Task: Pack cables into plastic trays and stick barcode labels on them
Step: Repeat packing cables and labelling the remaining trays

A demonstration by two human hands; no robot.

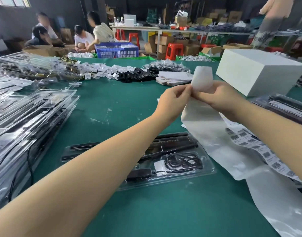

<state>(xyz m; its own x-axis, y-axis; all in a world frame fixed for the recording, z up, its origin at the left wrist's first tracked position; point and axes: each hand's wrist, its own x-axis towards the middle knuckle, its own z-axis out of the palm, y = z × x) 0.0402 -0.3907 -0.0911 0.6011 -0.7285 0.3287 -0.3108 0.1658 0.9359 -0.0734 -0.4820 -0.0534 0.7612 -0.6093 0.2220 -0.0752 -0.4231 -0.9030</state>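
Our hands pinch the label strip above the green table.

Our left hand (174,101) and right hand (222,98) both pinch the white label strip (202,79), held up beyond the packed plastic tray (189,170); barcode labels (246,144) trail rightward.

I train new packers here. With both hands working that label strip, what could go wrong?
1. The long white label backing strip trails over the clear plastic cable tray; loose barcode labels might stick astray.
2. Left hand and right hand pinch it mid-air; a label may crease.
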